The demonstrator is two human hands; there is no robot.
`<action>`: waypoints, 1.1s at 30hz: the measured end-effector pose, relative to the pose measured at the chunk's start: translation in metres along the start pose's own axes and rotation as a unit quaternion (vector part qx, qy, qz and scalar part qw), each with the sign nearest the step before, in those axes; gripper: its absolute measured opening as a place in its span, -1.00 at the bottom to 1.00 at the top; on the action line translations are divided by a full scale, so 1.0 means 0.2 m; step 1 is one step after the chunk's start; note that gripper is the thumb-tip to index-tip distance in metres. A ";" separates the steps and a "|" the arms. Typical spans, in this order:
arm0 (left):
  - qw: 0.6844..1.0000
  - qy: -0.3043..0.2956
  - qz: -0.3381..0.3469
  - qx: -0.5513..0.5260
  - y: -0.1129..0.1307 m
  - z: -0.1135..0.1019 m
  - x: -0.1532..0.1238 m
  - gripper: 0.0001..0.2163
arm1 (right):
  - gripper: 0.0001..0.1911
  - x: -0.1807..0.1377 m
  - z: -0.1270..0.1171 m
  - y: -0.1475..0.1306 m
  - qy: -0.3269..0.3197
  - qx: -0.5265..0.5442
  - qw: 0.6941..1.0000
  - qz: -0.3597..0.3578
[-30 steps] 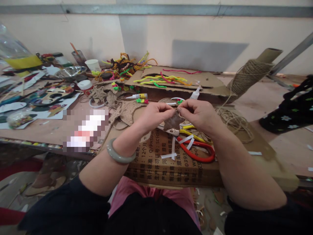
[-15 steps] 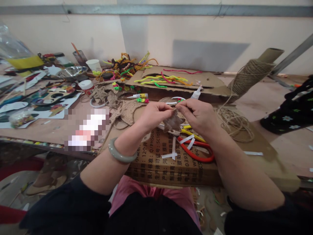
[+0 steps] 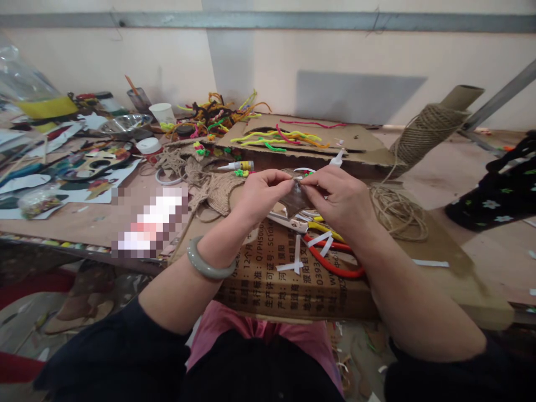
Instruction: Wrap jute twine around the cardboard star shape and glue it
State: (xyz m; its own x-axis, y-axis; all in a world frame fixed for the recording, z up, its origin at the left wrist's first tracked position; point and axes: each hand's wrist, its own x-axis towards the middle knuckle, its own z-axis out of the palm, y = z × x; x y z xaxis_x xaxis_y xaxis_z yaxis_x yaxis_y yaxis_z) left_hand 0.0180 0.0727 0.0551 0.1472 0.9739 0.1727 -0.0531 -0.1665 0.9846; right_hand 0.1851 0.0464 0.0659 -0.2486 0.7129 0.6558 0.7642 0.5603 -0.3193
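Note:
My left hand [image 3: 262,196] and my right hand [image 3: 337,196] meet above a printed cardboard box [image 3: 268,279]. Both pinch a small brown cardboard star [image 3: 295,201] between thumb and fingers, the left at its left edge, the right at its top right. Most of the star is hidden by my fingers. A grey-green bangle [image 3: 206,262] circles my left wrist. Under my hands lie red-handled scissors [image 3: 335,258], yellow-handled scissors [image 3: 325,228] and white paper strips [image 3: 296,254].
A spool of jute twine [image 3: 422,134] leans at the right, with loose coils [image 3: 396,212] beside my right hand. Coloured pipe cleaners [image 3: 274,138] lie on a cut cardboard sheet behind. Glue tubes [image 3: 237,165], woven jute pieces [image 3: 211,187], a white cup [image 3: 162,113] and paper cut-outs crowd the left.
Both hands have lifted the star slightly and drawn closer together around it, so less of it shows. The scissors beneath are more exposed.

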 end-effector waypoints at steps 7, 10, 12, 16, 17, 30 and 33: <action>1.000 -0.007 0.004 -0.003 0.01 0.01 -0.01 -0.94 | -0.78 0.00 0.00 -0.02 0.009 -0.037 0.999 -0.002; 1.000 -0.009 -0.008 -0.009 0.02 0.01 -0.01 -0.93 | -0.79 0.00 0.00 -0.02 0.017 -0.045 0.999 -0.012; 1.000 -0.012 -0.018 -0.016 0.04 0.01 -0.01 -0.94 | -0.80 0.00 0.00 -0.01 0.020 -0.038 0.999 -0.020; 0.999 -0.017 -0.026 -0.031 0.05 0.01 -0.02 -0.94 | -0.87 0.01 0.01 0.02 0.026 0.032 0.999 -0.031; 0.999 -0.019 -0.026 -0.033 0.05 0.01 -0.02 -0.93 | -0.88 0.01 0.01 0.03 0.028 0.060 0.997 -0.032; 0.999 -0.034 0.021 -0.019 0.03 0.01 -0.03 -0.92 | -0.82 0.07 0.00 0.03 -0.104 0.340 0.904 0.237; 0.999 -0.038 0.022 0.002 0.04 0.01 -0.03 -0.89 | -0.83 0.07 0.00 0.03 -0.105 0.329 0.909 0.234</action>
State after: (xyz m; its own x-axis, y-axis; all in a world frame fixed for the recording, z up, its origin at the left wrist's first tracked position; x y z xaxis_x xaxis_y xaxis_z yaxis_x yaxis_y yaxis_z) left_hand 0.0189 0.0658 0.0624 0.2186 0.9515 0.2165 -0.0562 -0.2092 0.9763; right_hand 0.1870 0.0595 0.0731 -0.1495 0.9640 0.2199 0.3120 0.2570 -0.9146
